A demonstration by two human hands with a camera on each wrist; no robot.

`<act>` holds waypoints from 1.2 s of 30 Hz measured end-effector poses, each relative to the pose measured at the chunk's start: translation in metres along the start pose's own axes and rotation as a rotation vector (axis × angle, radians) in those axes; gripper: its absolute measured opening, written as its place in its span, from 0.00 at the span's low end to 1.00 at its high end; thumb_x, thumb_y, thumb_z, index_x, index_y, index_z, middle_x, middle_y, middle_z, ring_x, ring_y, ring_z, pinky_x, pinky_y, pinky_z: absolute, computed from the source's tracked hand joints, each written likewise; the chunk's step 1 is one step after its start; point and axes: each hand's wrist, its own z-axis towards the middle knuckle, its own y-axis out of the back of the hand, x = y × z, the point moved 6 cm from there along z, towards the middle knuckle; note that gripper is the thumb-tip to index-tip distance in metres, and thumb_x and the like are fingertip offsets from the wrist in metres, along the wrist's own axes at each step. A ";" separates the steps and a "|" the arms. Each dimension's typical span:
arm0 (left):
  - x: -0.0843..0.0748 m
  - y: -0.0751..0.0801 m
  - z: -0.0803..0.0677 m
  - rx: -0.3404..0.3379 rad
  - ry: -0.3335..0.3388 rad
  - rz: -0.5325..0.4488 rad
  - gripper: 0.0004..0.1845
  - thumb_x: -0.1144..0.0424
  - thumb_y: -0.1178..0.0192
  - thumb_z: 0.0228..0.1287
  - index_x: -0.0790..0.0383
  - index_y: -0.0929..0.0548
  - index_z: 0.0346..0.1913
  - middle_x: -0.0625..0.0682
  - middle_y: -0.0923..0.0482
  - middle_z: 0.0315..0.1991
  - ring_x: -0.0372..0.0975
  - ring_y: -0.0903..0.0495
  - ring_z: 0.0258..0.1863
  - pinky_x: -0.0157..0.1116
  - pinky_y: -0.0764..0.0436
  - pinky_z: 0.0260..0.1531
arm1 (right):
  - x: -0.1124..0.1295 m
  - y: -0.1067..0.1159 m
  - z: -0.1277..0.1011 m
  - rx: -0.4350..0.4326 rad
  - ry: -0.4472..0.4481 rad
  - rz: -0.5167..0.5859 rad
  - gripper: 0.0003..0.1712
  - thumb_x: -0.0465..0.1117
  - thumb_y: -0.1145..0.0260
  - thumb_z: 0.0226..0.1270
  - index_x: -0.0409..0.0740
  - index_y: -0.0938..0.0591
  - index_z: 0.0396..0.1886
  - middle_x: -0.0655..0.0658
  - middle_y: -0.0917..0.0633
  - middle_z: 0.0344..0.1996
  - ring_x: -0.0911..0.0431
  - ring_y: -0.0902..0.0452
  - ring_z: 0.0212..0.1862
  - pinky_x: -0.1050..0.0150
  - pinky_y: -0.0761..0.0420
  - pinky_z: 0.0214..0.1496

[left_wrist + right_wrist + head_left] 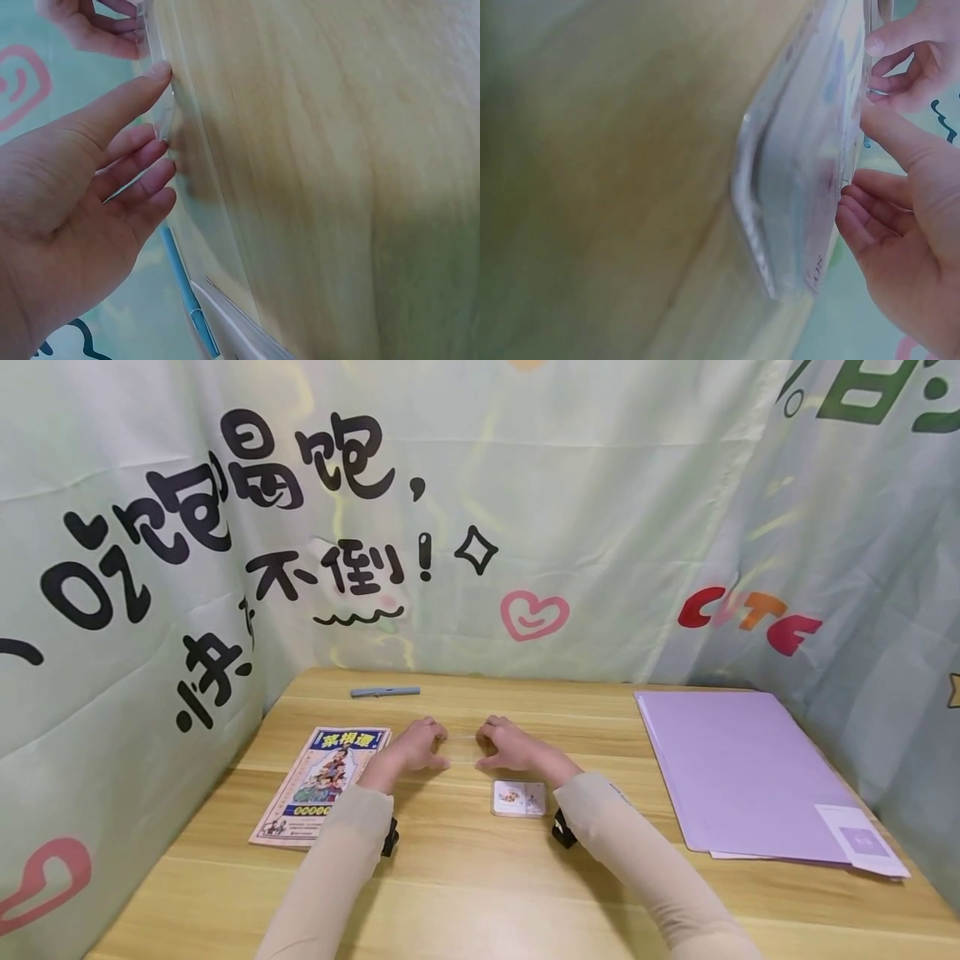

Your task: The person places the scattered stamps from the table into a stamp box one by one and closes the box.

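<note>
A clear, flat plastic piece [462,750] spans the gap between the two hands, low over the wooden table [465,877]. My left hand [422,747] pinches its left end; in the left wrist view the thumb and fingers meet at the see-through edge [162,120]. At the opposite end, my right hand [513,747] grips it between thumb and fingertips. Whether it touches the tabletop, I cannot tell. Just nearer than the right hand lies a small transparent case [519,798] with little printed pictures inside, seen large and blurred in the right wrist view.
Beside the left forearm lies an illustrated booklet [322,785], partly covered by the sleeve. A blue-grey pen [385,692] rests near the back edge. On the right sit a large lilac folder [750,768] and a white paper tag [861,839]. Printed cloth [600,510] hangs behind the table.
</note>
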 end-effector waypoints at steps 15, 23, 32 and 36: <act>-0.008 -0.002 0.000 -0.010 -0.024 -0.057 0.32 0.61 0.26 0.52 0.69 0.25 0.59 0.59 0.27 0.53 0.50 0.27 0.56 0.47 0.27 0.63 | -0.005 0.002 -0.007 -0.017 -0.007 0.035 0.34 0.47 0.26 0.58 0.33 0.24 0.59 0.41 0.22 0.52 0.51 0.26 0.54 0.56 0.23 0.62; -0.018 0.000 0.001 -0.030 -0.076 -0.068 0.33 0.60 0.28 0.54 0.69 0.27 0.62 0.60 0.27 0.56 0.50 0.27 0.58 0.47 0.28 0.64 | -0.004 0.013 -0.025 -0.064 0.034 0.029 0.35 0.45 0.26 0.57 0.30 0.26 0.59 0.38 0.22 0.52 0.48 0.24 0.54 0.55 0.21 0.60; -0.038 -0.002 -0.003 -0.035 -0.124 -0.071 0.33 0.60 0.29 0.55 0.68 0.28 0.62 0.60 0.27 0.56 0.50 0.28 0.59 0.47 0.27 0.64 | -0.007 0.024 -0.046 -0.119 0.095 0.000 0.32 0.44 0.26 0.57 0.29 0.24 0.56 0.37 0.21 0.48 0.49 0.23 0.50 0.57 0.19 0.55; -0.046 -0.003 -0.006 -0.039 -0.148 -0.067 0.33 0.59 0.28 0.54 0.69 0.27 0.61 0.60 0.27 0.55 0.49 0.27 0.57 0.45 0.26 0.63 | -0.009 0.026 -0.056 -0.119 0.083 0.008 0.33 0.45 0.26 0.58 0.30 0.25 0.57 0.37 0.21 0.50 0.48 0.22 0.52 0.56 0.19 0.57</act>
